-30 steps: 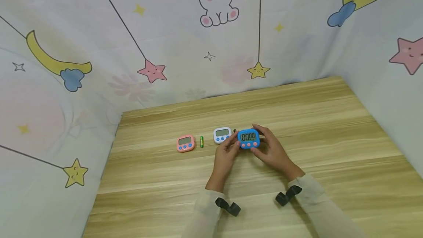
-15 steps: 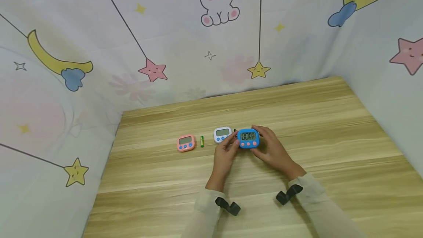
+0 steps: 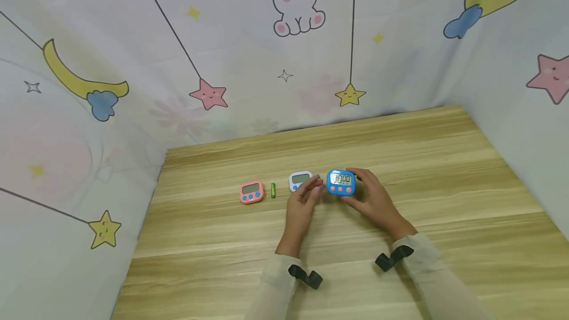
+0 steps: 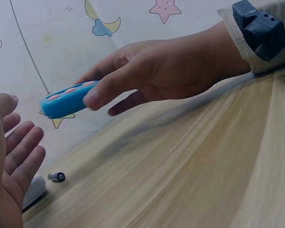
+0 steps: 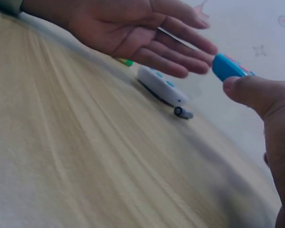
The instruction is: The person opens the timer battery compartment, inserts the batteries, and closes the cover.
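A blue digital timer [image 3: 341, 182] with pink buttons is held up above the table by my right hand [image 3: 378, 205], thumb at its lower edge. Its screen seems to read 10:00. My left hand [image 3: 301, 209] is just left of it, apart from the timer, with fingers extended and palm turned toward it; the left wrist view shows those fingers [image 4: 23, 145] loosely straight. Behind the left hand lies a white timer [image 3: 300, 179] with blue buttons, partly covered by the fingers. A dark battery [image 5: 183, 113] lies beside the white timer.
A pink timer [image 3: 251, 192] with a blank screen lies farther left on the wooden table [image 3: 213, 241]. Next to it is a green battery [image 3: 273, 190]. A printed cloth [image 3: 249, 53] hangs along the table's back edge and both sides.
My left hand has let go of the blue timer. The right hand has moved it slightly right, and its display has changed from zeros to what looks like 10:00.
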Demonstrator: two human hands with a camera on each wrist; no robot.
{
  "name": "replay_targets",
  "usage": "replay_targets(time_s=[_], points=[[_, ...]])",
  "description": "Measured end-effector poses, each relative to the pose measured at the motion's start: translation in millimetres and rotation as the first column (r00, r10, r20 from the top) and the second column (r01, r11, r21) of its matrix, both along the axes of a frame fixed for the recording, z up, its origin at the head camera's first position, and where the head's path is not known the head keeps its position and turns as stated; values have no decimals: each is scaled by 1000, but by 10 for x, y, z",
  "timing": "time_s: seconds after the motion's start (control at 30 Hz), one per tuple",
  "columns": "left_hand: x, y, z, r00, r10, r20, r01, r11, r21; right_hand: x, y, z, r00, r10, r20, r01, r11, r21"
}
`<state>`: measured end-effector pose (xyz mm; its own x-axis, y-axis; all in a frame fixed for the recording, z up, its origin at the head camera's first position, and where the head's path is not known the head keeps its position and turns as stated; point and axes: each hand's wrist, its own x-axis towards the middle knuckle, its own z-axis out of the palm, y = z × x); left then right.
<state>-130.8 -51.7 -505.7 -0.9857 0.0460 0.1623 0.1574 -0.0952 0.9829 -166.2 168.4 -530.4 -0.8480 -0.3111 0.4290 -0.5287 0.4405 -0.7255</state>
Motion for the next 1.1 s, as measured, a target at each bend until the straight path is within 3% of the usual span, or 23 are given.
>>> replay_targets(time_s=[0.17,0.33,0.43,0.53,0.6,0.67,1.1], points=[[-102,-131,-183,993,102,-66,-103,994,-20,-56,80,-2,998,-60,29,59,998,18],[-156,-262,-213,977,188,-102,-202,969,-141,-105,187,-5,991,-118,58,114,991,70],[-179,-300,-226,968,229,-102,-248,929,-275,-122,253,-8,987,-145,74,137,986,100],[-201,-300,-252,960,257,-107,-278,868,-412,-143,314,-24,983,-164,87,153,981,122],[-214,-290,-274,960,260,-108,-279,832,-480,-161,346,-38,981,-172,91,159,978,133],[-224,-276,-294,962,255,-95,-267,813,-517,-178,373,-60,980,-179,91,166,976,141],[-252,-219,-278,973,226,42,-155,780,-607,-210,414,-116,976,-190,103,163,961,222]])
